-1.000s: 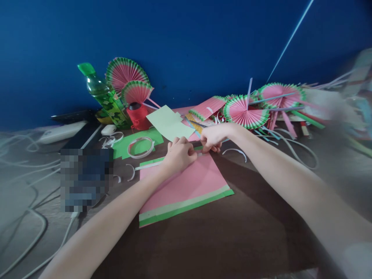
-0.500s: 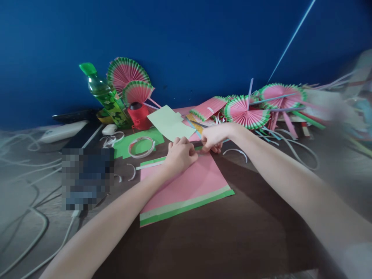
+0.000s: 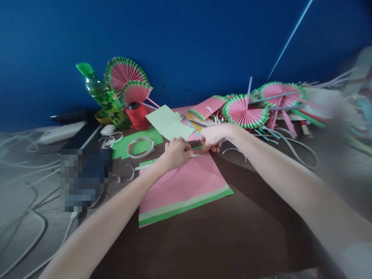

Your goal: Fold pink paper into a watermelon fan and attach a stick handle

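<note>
From the head view, the pink sheet [image 3: 186,182], banded in green, lay flat on the worktop [image 3: 197,248], partly covered by the left forearm. A white strip [image 3: 142,166] ran along its far edge. The left hand [image 3: 178,153] was bent over that strip; whether its grip was closed on it, I could not tell. The right hand [image 3: 211,141] was at the far right corner, fingers curled, its hold on the strip's end equally unclear. A sideways tug by either hand might well have skewed or creased the sheet, as nothing visible weighted its near edge. If the strip was sticky, the curled white scrap [image 3: 133,171] beside it could have clung, and the left knuckles could have nudged the pale green sheet [image 3: 167,122] just behind.
</note>
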A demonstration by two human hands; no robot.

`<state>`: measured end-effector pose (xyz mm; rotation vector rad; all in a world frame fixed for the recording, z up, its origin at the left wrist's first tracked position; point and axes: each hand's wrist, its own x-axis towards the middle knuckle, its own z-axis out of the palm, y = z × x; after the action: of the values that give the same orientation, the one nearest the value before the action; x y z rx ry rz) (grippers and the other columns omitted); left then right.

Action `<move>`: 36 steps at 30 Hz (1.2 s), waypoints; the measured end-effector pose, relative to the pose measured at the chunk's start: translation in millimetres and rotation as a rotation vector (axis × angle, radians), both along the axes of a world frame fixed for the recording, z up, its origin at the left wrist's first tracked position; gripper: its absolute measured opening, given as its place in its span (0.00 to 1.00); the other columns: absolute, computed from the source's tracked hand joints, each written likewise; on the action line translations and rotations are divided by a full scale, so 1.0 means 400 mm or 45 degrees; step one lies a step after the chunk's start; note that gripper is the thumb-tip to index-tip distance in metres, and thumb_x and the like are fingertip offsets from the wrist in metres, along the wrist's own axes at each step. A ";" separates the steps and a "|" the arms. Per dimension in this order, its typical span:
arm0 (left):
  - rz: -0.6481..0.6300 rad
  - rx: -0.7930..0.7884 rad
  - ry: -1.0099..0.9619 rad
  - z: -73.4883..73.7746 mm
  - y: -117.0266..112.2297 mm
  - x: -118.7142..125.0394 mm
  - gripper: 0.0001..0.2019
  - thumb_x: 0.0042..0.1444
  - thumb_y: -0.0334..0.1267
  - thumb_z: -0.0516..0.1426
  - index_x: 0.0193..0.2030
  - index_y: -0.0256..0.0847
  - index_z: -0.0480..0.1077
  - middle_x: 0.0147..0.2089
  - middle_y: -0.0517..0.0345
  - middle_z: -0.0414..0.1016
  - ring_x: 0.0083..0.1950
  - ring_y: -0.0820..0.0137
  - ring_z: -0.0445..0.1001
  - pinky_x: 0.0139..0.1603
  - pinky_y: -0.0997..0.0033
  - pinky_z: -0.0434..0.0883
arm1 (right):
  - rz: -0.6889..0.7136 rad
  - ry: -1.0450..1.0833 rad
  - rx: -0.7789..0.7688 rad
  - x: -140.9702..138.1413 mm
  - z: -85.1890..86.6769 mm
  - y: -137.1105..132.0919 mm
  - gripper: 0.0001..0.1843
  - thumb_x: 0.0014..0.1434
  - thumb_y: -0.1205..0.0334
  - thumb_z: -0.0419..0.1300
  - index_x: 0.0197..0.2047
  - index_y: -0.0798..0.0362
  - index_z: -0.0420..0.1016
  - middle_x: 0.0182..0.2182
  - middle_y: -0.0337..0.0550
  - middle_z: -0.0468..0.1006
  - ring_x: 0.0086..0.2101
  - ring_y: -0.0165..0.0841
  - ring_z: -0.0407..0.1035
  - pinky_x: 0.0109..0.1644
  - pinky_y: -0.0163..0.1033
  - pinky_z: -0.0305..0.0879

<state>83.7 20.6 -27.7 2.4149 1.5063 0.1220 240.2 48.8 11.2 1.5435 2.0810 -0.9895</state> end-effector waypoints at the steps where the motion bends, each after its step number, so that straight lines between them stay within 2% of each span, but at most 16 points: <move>1: 0.000 -0.010 -0.001 0.001 0.000 0.000 0.12 0.53 0.39 0.49 0.31 0.43 0.73 0.42 0.54 0.67 0.49 0.60 0.61 0.48 0.57 0.59 | -0.008 -0.002 0.004 -0.001 0.000 -0.001 0.23 0.41 0.45 0.65 0.23 0.58 0.67 0.20 0.41 0.73 0.21 0.28 0.69 0.26 0.32 0.67; 6: -0.003 -0.006 -0.029 -0.004 0.000 -0.001 0.10 0.50 0.40 0.51 0.28 0.42 0.72 0.40 0.55 0.67 0.49 0.60 0.61 0.49 0.57 0.58 | -0.012 -0.014 0.014 -0.001 0.000 0.000 0.23 0.40 0.45 0.65 0.23 0.59 0.68 0.22 0.43 0.74 0.23 0.29 0.70 0.27 0.33 0.67; 11: 0.011 0.030 -0.033 -0.011 -0.002 0.004 0.09 0.49 0.39 0.52 0.28 0.42 0.73 0.40 0.54 0.67 0.48 0.59 0.61 0.48 0.57 0.58 | 0.018 -0.033 0.004 -0.003 0.000 0.003 0.27 0.40 0.41 0.63 0.25 0.60 0.70 0.22 0.44 0.74 0.23 0.31 0.71 0.27 0.33 0.67; 16: 0.039 0.008 -0.005 -0.001 -0.009 0.009 0.10 0.49 0.38 0.51 0.29 0.41 0.73 0.40 0.54 0.67 0.48 0.60 0.61 0.48 0.58 0.59 | -0.009 -0.074 0.036 -0.013 0.002 -0.005 0.30 0.38 0.38 0.62 0.28 0.62 0.71 0.23 0.47 0.75 0.25 0.33 0.71 0.28 0.35 0.68; 25: 0.025 -0.049 0.001 0.011 -0.001 0.004 0.11 0.49 0.40 0.52 0.32 0.42 0.75 0.42 0.53 0.68 0.49 0.58 0.61 0.48 0.59 0.59 | 0.004 -0.141 0.079 -0.023 0.005 -0.011 0.29 0.41 0.39 0.62 0.29 0.62 0.71 0.22 0.47 0.74 0.24 0.33 0.71 0.27 0.35 0.67; 27: 0.008 -0.088 -0.030 0.018 0.003 0.001 0.11 0.48 0.41 0.53 0.29 0.41 0.75 0.39 0.54 0.69 0.46 0.60 0.63 0.45 0.63 0.61 | -0.008 -0.139 0.074 -0.023 0.004 -0.011 0.28 0.42 0.41 0.62 0.29 0.62 0.71 0.23 0.47 0.74 0.24 0.33 0.71 0.27 0.36 0.67; 32: 0.005 -0.230 -0.185 0.033 0.008 -0.009 0.10 0.44 0.40 0.55 0.23 0.37 0.74 0.23 0.57 0.67 0.30 0.69 0.65 0.31 0.72 0.61 | -0.024 -0.116 0.072 -0.023 0.001 -0.011 0.25 0.43 0.44 0.63 0.27 0.62 0.71 0.22 0.46 0.74 0.22 0.33 0.71 0.25 0.36 0.66; 36: 0.032 -0.291 -0.293 0.028 0.011 -0.015 0.09 0.42 0.39 0.56 0.22 0.36 0.73 0.20 0.59 0.65 0.25 0.73 0.62 0.26 0.75 0.58 | -0.041 -0.119 0.074 -0.023 -0.001 -0.012 0.25 0.43 0.44 0.63 0.28 0.62 0.71 0.21 0.45 0.73 0.22 0.32 0.70 0.25 0.34 0.66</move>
<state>77.8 25.0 -16.4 2.1235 1.3673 0.2133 231.0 43.8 10.8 1.6245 2.0436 -0.8579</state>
